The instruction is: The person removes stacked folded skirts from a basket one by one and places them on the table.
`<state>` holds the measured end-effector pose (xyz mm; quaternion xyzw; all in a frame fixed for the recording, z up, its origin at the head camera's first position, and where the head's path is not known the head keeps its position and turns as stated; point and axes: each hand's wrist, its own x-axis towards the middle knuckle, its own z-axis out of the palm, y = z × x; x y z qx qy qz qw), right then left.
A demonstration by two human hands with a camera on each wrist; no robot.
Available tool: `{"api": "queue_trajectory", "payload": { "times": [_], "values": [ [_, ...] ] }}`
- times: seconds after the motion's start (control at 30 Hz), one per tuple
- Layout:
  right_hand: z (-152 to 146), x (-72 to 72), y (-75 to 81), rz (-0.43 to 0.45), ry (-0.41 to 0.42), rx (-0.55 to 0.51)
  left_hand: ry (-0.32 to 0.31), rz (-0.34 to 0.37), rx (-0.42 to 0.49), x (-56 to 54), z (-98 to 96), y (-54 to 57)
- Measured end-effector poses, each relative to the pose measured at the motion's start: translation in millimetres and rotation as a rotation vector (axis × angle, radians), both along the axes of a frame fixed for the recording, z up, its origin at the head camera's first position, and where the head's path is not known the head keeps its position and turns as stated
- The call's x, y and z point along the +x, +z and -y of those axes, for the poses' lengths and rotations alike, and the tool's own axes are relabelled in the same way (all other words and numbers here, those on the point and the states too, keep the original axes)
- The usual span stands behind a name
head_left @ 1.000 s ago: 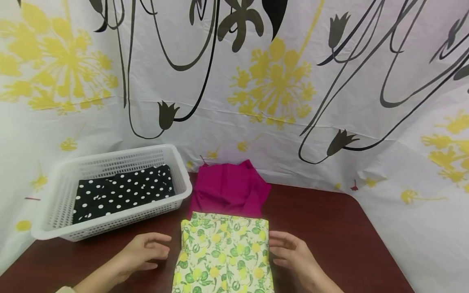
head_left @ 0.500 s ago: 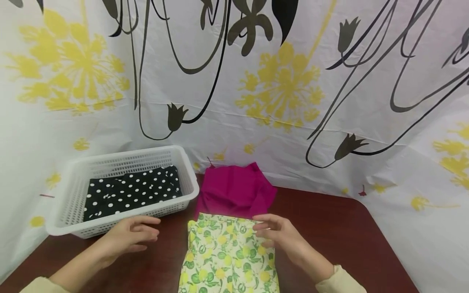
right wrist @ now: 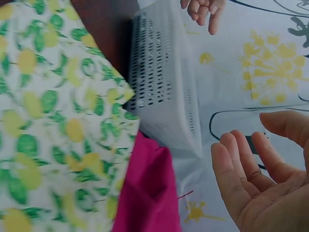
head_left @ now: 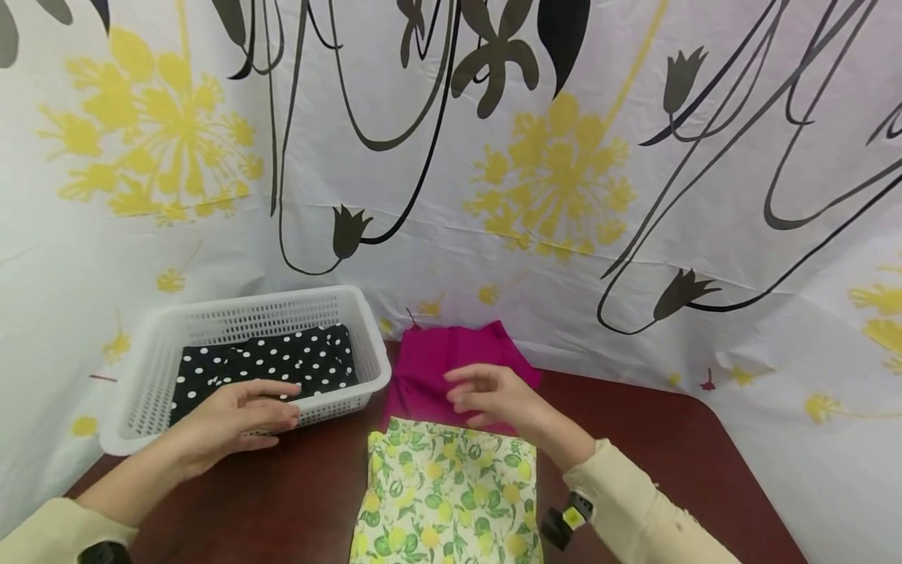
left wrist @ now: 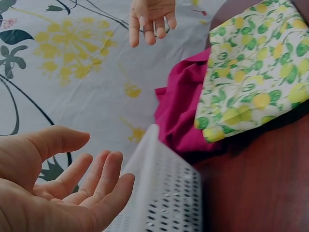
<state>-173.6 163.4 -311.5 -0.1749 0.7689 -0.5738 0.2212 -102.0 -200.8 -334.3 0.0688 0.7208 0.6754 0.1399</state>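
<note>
My left hand (head_left: 236, 423) hovers over the front rim of the white basket (head_left: 377, 376), fingers loosely bent around nothing. In the basket lies a black cloth with white dots (head_left: 268, 364). My right hand (head_left: 496, 398) is raised over the magenta cloth (head_left: 430, 352), its fingers relaxed and holding nothing. A folded lemon-print cloth (head_left: 451, 493) lies at the front of the table and overlaps the magenta cloth's near edge. The right wrist view shows the lemon-print cloth (right wrist: 63, 121) beside the magenta cloth (right wrist: 149, 188), with my right hand (right wrist: 260, 174) apart from both.
The dark red-brown table (head_left: 634, 454) reaches to the right and in front of the basket. Behind it hangs a white curtain (head_left: 423, 266) with yellow and grey flower prints. The basket stands at the table's back left.
Both hands have lifted away from the sides of the lemon-print cloth. The right moved up and left over the magenta cloth, the left up toward the basket. The head view shifted slightly.
</note>
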Motion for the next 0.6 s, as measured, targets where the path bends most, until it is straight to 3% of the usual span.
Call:
{"api": "queue_trajectory", "payload": {
  "times": [0.3,0.6],
  "values": [
    [34.9,-30.3,15.4,0.031,0.051,-0.021,0.023,-0.006,0.005,-18.0,12.5,18.8],
    [69.6,-52.1,21.3,0.093,0.038,-0.027,-0.020,0.039,0.032,-46.1,39.8,28.1]
  ]
}}
